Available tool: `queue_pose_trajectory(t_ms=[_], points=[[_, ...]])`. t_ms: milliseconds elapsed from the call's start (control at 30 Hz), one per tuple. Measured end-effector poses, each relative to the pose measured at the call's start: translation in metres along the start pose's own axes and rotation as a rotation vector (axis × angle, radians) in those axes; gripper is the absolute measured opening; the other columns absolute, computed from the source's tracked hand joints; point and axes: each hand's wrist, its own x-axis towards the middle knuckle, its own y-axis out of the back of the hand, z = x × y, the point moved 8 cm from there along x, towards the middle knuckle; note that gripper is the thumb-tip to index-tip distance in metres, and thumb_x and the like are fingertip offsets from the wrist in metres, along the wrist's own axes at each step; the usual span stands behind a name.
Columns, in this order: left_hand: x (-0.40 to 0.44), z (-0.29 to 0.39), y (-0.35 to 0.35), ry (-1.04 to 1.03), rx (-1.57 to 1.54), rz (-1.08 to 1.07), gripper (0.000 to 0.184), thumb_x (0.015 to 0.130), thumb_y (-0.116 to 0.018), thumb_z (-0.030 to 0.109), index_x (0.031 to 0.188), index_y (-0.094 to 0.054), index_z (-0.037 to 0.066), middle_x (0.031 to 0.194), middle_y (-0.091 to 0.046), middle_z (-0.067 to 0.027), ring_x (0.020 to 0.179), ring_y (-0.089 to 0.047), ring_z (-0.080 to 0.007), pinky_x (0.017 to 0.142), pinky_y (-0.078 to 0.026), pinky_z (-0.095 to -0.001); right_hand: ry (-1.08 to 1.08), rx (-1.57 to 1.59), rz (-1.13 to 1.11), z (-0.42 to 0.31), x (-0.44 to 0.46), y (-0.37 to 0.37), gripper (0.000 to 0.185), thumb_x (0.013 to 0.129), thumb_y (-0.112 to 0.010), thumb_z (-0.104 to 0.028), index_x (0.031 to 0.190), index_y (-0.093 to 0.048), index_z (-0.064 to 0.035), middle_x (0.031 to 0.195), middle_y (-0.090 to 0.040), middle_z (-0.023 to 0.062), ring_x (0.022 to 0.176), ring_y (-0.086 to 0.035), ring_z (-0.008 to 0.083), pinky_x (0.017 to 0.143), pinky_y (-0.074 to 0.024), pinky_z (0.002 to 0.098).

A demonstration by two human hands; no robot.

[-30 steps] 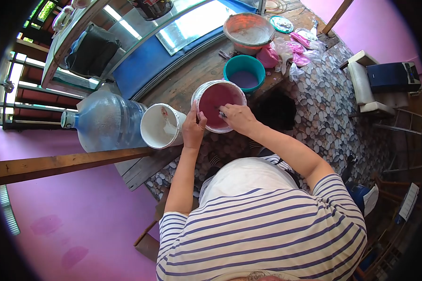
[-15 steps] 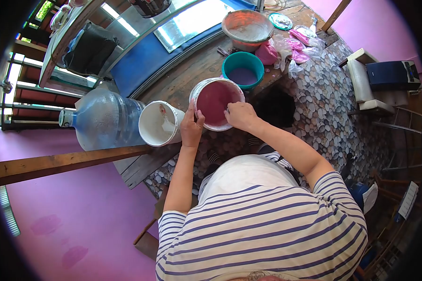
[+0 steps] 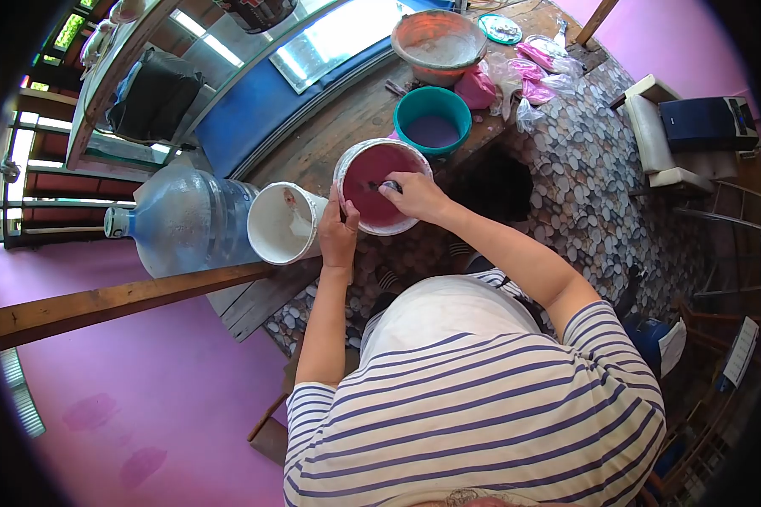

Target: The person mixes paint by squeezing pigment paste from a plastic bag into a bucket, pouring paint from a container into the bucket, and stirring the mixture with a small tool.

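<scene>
A white bucket holding a pink mixture stands in front of me. My left hand grips its near left rim, thumb on the inner side. Over the bucket's right side, my right hand is closed on a dark-handled tool; its lower end dips into the mixture, so its kind is hidden. Just left of my left hand is a second white bucket, with whitish residue inside. Behind the pink one, a teal tub holds purplish liquid.
A large blue water bottle lies at left, near a wooden post. Towards the back are an orange basin, pink plastic bags and a turquoise lid. A blue-black box sits on a chair at right.
My right hand has moved left, from the bucket's right rim towards its middle, and the tool's dark handle now shows. My left hand keeps its hold on the rim.
</scene>
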Motion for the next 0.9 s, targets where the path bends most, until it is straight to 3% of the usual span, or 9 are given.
queue_pose_trajectory(t_ms=[200,433,600,900], points=[[0.000,0.005,-0.003,0.016,0.016,-0.027,0.048,0.096,-0.059,0.016,0.142,-0.052,0.003,0.102,-0.068,-0.0234,0.085,-0.067,-0.0381,0.076,-0.053,-0.0438,0.016,-0.241,-0.196,0.003,-0.002,-0.025,0.035,0.093,-0.062,-0.035,0.103,-0.071,-0.0030,0.099,-0.072,0.0212,0.098,-0.068,0.0397,0.090,-0.0519,0.0478],[0.001,0.010,0.000,-0.061,0.005,0.054,0.049,0.096,-0.059,0.015,0.143,-0.052,0.004,0.097,-0.067,-0.0216,0.081,-0.067,-0.0370,0.074,-0.053,-0.0450,-0.007,-0.526,-0.280,0.010,-0.009,0.001,0.028,0.091,-0.063,-0.031,0.098,-0.075,-0.0061,0.095,-0.074,0.0173,0.094,-0.071,0.0352,0.083,-0.0555,0.0473],[0.000,0.005,-0.006,0.030,-0.025,-0.029,0.049,0.096,-0.059,0.016,0.143,-0.052,0.005,0.097,-0.067,-0.0212,0.081,-0.067,-0.0359,0.074,-0.053,-0.0444,0.072,-0.747,-0.179,0.005,0.000,0.012,0.021,0.089,-0.059,-0.020,0.087,-0.076,-0.0063,0.093,-0.074,0.0172,0.084,-0.074,0.0319,0.075,-0.0580,0.0443],[0.001,0.009,-0.008,0.033,-0.002,-0.015,0.050,0.096,-0.060,0.017,0.144,-0.051,0.005,0.089,-0.065,-0.0187,0.076,-0.065,-0.0354,0.071,-0.052,-0.0445,0.142,-0.772,0.059,-0.016,0.001,0.033,0.014,0.088,-0.057,-0.012,0.090,-0.070,-0.0064,0.085,-0.073,0.0150,0.080,-0.074,0.0314,0.070,-0.0588,0.0424]])
